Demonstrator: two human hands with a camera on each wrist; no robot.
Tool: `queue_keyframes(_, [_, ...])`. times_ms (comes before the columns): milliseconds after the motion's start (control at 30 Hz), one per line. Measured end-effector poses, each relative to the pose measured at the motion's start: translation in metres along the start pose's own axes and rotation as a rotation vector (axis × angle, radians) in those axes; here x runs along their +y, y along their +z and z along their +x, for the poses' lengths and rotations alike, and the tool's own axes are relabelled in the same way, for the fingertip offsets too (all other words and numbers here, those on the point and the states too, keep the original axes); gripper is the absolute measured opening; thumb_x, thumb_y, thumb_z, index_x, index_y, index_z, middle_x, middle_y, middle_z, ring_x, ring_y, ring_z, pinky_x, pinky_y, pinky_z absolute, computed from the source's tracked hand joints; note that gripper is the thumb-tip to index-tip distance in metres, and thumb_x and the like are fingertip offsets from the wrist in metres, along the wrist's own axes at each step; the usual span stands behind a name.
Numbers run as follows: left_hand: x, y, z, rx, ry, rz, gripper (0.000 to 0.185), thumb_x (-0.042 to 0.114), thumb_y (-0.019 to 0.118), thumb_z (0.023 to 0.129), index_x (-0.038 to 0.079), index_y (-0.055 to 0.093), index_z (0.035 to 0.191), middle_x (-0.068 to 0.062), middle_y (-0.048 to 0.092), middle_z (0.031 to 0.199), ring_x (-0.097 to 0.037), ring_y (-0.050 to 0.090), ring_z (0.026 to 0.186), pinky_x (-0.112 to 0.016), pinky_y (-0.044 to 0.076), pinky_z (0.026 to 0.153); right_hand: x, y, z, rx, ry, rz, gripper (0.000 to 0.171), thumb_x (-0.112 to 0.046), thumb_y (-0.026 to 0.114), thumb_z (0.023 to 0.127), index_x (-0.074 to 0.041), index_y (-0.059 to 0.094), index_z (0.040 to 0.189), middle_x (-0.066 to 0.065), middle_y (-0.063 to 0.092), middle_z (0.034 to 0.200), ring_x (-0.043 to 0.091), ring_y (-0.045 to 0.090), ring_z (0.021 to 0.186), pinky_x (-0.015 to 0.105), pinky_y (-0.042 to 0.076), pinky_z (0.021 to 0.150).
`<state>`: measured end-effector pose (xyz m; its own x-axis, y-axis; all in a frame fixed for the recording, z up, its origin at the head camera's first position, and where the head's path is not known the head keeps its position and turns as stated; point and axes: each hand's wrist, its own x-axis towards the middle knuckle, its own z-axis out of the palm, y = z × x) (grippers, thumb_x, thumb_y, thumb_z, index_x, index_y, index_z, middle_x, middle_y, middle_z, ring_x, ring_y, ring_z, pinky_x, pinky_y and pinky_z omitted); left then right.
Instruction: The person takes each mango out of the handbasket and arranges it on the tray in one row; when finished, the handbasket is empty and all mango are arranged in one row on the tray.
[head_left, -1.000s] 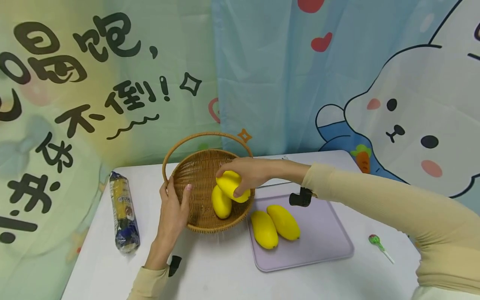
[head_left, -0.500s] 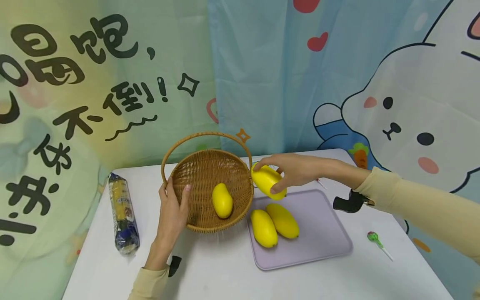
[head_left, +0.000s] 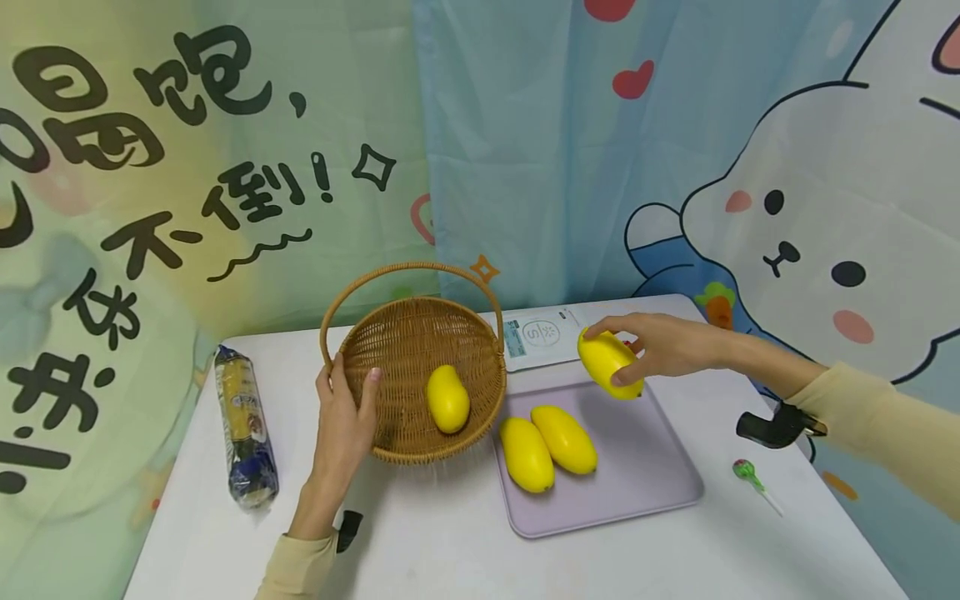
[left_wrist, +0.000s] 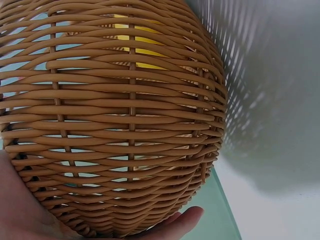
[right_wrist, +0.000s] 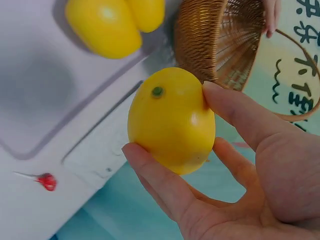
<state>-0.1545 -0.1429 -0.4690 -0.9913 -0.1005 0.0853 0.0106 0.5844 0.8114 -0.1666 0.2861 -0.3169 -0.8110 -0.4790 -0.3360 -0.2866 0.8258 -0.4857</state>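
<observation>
White table (head_left: 420, 533), cartoon backdrop (head_left: 787, 167)

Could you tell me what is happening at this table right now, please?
A person's right hand holds a yellow mango in the air above the far edge of a lilac tray, where two more mangoes lie side by side. The left hand grips the rim of a tilted wicker basket that has one mango inside.
</observation>
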Motion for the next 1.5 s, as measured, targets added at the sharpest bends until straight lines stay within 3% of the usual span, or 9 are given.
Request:
queue_keyframes(167, [-0.001,0.000,0.000,0.008,0.005,-0.004,0.086,0.062,0.038,0.103,0.007,0.010,0.164,-0.027,0.011,0.164,-0.049,0.034,0.145,-0.062,0.035,0.115,0.018,0.015,0.001,-0.004,0.020,0.031,0.061,-0.027,0.079,0.090,-0.016,0.054,0.144,0.014,0.054,0.145,0.033,0.055,0.121,0.058,0.050,0.101])
queue_keyframes(367, [-0.002,0.001,0.000,-0.003,-0.004,-0.006,0.087,0.063,0.037,0.103,0.008,0.008,0.164,-0.027,0.010,0.165,-0.049,0.032,0.146,-0.062,0.035,0.115,0.034,0.043,0.005,-0.019,0.060,0.079,0.061,-0.027,0.078,0.090,-0.016,0.054,0.144,0.018,0.053,0.146,0.038,0.056,0.119,0.054,0.055,0.096])
queue_keyframes(833, [0.001,0.000,0.000,0.004,0.000,0.000,0.086,0.062,0.038,0.103,0.008,0.009,0.164,-0.027,0.011,0.165,-0.048,0.033,0.146,-0.061,0.035,0.116,0.062,0.098,0.010,0.028,0.049,0.134,0.064,-0.025,0.080,0.088,-0.009,0.054,0.144,0.022,0.050,0.147,0.039,0.052,0.125,0.060,0.050,0.102])
queue_keyframes(1000, [0.000,0.001,0.000,0.011,-0.003,0.005,0.086,0.062,0.038,0.103,0.008,0.009,0.164,-0.027,0.011,0.164,-0.048,0.033,0.146,-0.061,0.034,0.116,0.066,0.108,0.010,0.055,0.013,0.147,0.064,-0.026,0.080,0.088,-0.005,0.054,0.143,0.023,0.051,0.145,0.039,0.051,0.126,0.061,0.049,0.102])
queue_keyframes(1500, [-0.001,0.003,0.001,0.021,0.007,0.006,0.084,0.059,0.038,0.104,0.008,0.008,0.164,-0.028,0.012,0.164,-0.049,0.035,0.144,-0.062,0.035,0.115,0.069,0.125,0.009,0.107,0.030,0.191,0.071,-0.026,0.080,0.088,-0.004,0.048,0.148,0.025,0.048,0.149,0.041,0.051,0.128,0.064,0.047,0.103])
